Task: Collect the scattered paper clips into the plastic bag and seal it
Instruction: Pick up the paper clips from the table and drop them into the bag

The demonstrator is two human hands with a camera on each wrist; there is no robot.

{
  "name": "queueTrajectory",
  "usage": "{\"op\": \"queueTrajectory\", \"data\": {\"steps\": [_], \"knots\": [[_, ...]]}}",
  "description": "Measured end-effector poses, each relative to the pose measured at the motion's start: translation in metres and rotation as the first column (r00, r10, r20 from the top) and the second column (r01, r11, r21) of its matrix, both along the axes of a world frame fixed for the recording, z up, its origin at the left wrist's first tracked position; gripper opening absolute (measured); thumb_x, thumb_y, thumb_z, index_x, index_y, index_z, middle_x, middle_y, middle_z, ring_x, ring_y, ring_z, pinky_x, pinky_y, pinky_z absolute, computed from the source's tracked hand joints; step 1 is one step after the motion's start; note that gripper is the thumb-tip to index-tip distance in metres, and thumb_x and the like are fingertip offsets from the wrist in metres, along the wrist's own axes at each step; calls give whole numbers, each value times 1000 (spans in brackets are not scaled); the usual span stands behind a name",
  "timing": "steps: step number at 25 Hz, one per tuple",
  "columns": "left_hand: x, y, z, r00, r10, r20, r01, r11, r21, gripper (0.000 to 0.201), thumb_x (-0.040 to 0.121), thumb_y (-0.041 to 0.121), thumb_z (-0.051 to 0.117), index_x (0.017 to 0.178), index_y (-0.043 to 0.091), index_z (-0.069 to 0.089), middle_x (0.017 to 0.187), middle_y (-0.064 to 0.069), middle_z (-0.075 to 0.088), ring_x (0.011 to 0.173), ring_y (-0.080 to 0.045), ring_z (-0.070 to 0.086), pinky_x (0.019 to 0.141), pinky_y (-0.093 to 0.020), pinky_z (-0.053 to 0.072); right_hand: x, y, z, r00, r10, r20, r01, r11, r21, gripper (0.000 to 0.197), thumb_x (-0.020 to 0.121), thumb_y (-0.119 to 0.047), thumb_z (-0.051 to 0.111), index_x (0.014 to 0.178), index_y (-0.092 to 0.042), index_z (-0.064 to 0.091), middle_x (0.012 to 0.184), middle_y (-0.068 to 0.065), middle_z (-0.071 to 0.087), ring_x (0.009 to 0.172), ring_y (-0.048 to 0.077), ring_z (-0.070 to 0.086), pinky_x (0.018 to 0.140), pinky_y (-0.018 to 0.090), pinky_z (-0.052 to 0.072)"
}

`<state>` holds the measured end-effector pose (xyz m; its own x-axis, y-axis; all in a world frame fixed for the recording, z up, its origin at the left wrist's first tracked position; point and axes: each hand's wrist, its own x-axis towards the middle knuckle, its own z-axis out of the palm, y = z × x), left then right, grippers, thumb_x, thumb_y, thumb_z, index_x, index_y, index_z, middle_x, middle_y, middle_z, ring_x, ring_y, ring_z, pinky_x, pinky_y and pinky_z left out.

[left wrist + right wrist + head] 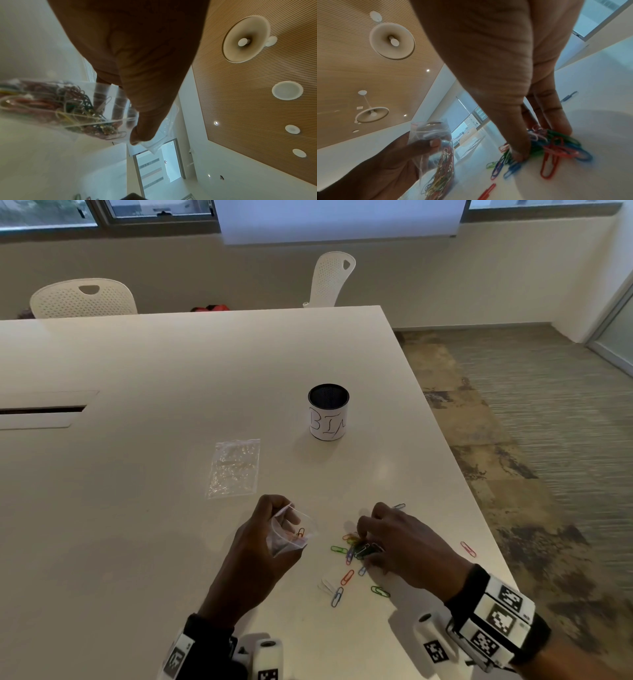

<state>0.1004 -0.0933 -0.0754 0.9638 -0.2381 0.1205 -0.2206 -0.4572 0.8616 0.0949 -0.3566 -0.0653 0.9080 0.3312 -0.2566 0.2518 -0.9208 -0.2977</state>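
My left hand (286, 517) holds a small clear plastic bag (291, 537) upright just above the white table (154, 525), its mouth open. Coloured clips fill the bag (68, 105), pinched near its rim by my left thumb (142, 135). To its right my right hand (364, 537) pinches a bunch of paper clips (359, 548) on the table, thumb and fingertips closed around the bunch (556, 146). Loose clips lie nearby: a green one (338, 549), a red one (347, 577), a blue one (337, 596); another green (380, 591), a pink one (468, 548).
A second clear bag (234, 467) lies flat behind my left hand. A cup marked BIN (328, 414) stands further back. The table's right edge (445, 446) runs close to my right hand. A cable slot (41, 409) is at the far left, chairs (82, 299) behind.
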Motion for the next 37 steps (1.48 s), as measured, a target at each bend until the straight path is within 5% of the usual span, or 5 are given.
{"op": "queueTrajectory", "data": {"steps": [8, 14, 20, 29, 37], "knots": [[-1, -1, 2, 1000, 6, 3, -6, 1000, -6, 47, 84, 13, 84, 114, 30, 53, 102, 7, 72, 95, -11, 70, 74, -9, 53, 11, -11, 0, 1000, -10, 23, 8, 995, 103, 11, 98, -17, 66, 101, -20, 76, 107, -3, 65, 88, 12, 66, 79, 25, 59], [0, -2, 1, 1000, 2, 0, -2, 1000, -8, 46, 83, 13, 84, 113, 29, 53, 102, 8, 71, 93, -11, 70, 72, -9, 54, 23, -21, 16, 990, -135, -37, 139, 926, 352, 12, 88, -12, 79, 98, -16, 80, 95, -10, 73, 79, -1, 69, 75, 6, 55], [0, -3, 1, 1000, -16, 0, 16, 1000, -4, 46, 83, 17, 85, 114, 29, 53, 102, 9, 70, 93, -12, 70, 73, -13, 57, 25, 2, 52, 990, -124, -66, 138, 795, 590, 13, 84, -12, 82, 96, -15, 81, 94, -5, 79, 85, 6, 76, 87, 22, 61], [-2, -4, 8, 1000, -22, 4, 22, 999, 31, 45, 84, 19, 85, 114, 25, 52, 96, 4, 72, 83, -14, 71, 66, -18, 58, 30, 69, 59, 973, 171, 157, -217, 911, 349, 11, 94, -8, 71, 101, -12, 78, 101, 2, 72, 80, 10, 70, 72, 20, 60], [-2, -4, 8, 1000, -21, -2, 21, 1000, 10, 48, 83, 12, 85, 112, 30, 51, 95, 7, 73, 85, -9, 71, 67, -12, 53, 29, 82, 61, 976, 145, 160, -203, 872, 445, 11, 94, -7, 70, 100, -9, 78, 95, 6, 74, 79, 14, 72, 73, 30, 61]]}}
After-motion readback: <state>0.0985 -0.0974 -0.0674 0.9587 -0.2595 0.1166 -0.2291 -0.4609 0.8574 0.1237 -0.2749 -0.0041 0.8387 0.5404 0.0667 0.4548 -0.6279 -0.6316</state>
